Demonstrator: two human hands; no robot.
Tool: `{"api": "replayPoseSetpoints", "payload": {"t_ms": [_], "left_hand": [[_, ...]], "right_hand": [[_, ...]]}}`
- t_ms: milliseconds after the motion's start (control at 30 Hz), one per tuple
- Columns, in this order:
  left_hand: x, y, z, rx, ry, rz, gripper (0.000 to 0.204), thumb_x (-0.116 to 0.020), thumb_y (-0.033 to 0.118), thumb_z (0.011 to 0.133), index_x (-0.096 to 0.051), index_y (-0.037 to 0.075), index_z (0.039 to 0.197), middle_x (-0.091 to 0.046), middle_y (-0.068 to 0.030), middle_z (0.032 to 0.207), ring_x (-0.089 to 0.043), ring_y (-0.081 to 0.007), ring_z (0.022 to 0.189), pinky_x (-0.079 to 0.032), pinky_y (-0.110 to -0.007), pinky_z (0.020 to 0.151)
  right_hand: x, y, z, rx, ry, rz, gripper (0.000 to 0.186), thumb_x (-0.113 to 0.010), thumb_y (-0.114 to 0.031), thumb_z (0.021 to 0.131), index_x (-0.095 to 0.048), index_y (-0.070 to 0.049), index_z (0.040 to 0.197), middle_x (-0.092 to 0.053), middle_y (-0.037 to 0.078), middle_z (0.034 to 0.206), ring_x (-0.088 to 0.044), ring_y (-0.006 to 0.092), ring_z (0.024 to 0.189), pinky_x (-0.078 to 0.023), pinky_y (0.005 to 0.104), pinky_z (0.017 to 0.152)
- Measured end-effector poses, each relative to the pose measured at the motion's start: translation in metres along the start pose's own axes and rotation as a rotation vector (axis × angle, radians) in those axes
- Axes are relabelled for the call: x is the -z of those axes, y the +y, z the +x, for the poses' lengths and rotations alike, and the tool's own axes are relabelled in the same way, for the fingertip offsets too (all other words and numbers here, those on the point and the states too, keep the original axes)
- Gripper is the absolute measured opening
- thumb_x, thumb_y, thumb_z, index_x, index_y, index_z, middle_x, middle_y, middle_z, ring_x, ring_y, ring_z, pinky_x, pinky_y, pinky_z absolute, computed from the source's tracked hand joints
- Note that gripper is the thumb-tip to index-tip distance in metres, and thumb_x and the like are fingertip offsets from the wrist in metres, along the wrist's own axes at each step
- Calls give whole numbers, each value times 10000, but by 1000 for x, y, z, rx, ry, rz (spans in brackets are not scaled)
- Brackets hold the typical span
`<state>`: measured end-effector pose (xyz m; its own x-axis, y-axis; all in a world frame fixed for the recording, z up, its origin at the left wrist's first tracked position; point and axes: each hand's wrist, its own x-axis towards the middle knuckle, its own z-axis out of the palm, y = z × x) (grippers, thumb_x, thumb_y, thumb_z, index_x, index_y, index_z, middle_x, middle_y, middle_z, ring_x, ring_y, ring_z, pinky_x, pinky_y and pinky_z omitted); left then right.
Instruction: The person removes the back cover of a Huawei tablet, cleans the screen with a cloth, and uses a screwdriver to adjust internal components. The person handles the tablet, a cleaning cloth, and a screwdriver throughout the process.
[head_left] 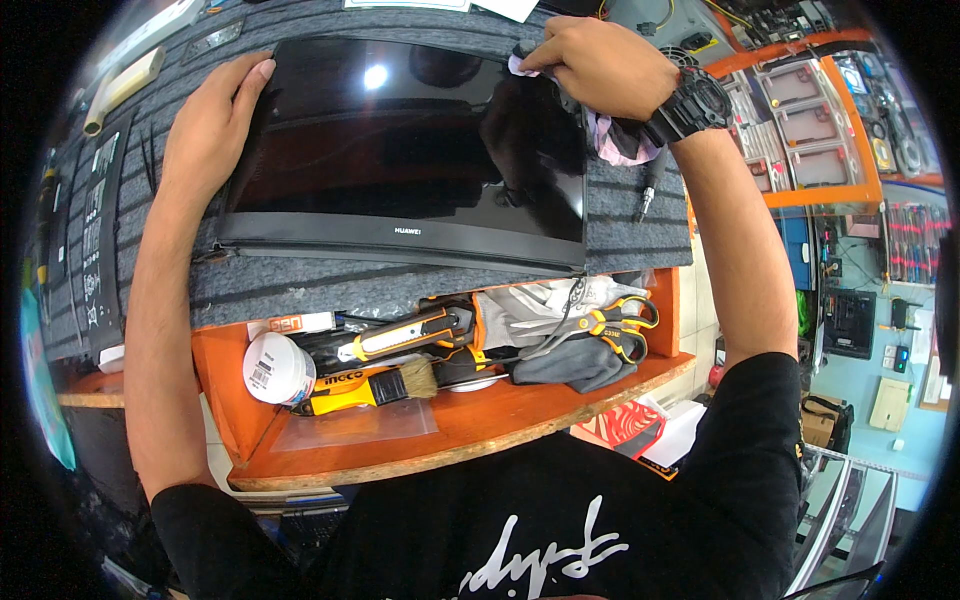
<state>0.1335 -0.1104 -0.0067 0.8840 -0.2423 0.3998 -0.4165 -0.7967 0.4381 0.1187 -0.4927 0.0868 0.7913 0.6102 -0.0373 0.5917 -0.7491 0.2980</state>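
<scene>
A glossy black laptop screen point(400, 150) with a dark lower strip lies face up on a ribbed grey mat point(640, 240). My left hand point(215, 120) grips its upper left edge, thumb and fingertips along the rim. At the upper right corner my right hand point(590, 65) pinches a small pale pink cloth point(525, 62) against the rim. More pink crumpled cloth point(625, 148) shows under my right wrist, and a slim metal-tipped tool point(647, 195) lies just below that.
An open orange drawer point(230, 420) holds scissors point(625, 330), a cutter point(400, 335), a brush point(370, 390), a white jar point(278, 365) and gloves. A dark battery pack point(100, 250) and cream tube point(125, 90) sit at left. Parts trays point(810, 130) stand at right.
</scene>
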Motion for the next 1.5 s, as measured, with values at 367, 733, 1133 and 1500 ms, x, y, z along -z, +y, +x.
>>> {"api": "replayPoseSetpoints", "payload": {"t_ms": [367,733,1133,1500], "left_hand": [[-3,-4,-1,-36,41,1,392,-493,346,1070,-649,54,1280,-679,-180,1230,-642,-359,1157,-479,-386,982],[0,-3,-1,-30,34,11,363,-490,314,1062,-664,58,1253,-682,-188,1200,-640,-376,1131,-491,-422,965],[5,-1,-5,29,34,-57,360,-482,201,978,-636,26,1252,-678,-204,1129,-648,-388,1063,-499,-463,938],[14,4,2,140,-8,-214,348,-559,315,973,-700,31,1116,-702,-189,1081,-675,-389,973,-521,-453,865]], "right_hand": [[18,-23,53,75,2,149,319,-572,-71,787,-805,-112,1001,-723,191,916,-702,363,882,-566,429,797],[39,-71,147,133,-24,221,327,-588,-56,763,-797,-90,1013,-740,207,979,-712,374,949,-559,449,867],[43,-99,208,226,12,228,335,-569,-33,865,-753,-50,1144,-740,166,1112,-700,318,1046,-538,380,945],[65,-3,-82,-309,341,1237,328,-653,-36,948,-534,-6,1253,-606,43,1188,-549,119,1141,-425,272,999]]}}
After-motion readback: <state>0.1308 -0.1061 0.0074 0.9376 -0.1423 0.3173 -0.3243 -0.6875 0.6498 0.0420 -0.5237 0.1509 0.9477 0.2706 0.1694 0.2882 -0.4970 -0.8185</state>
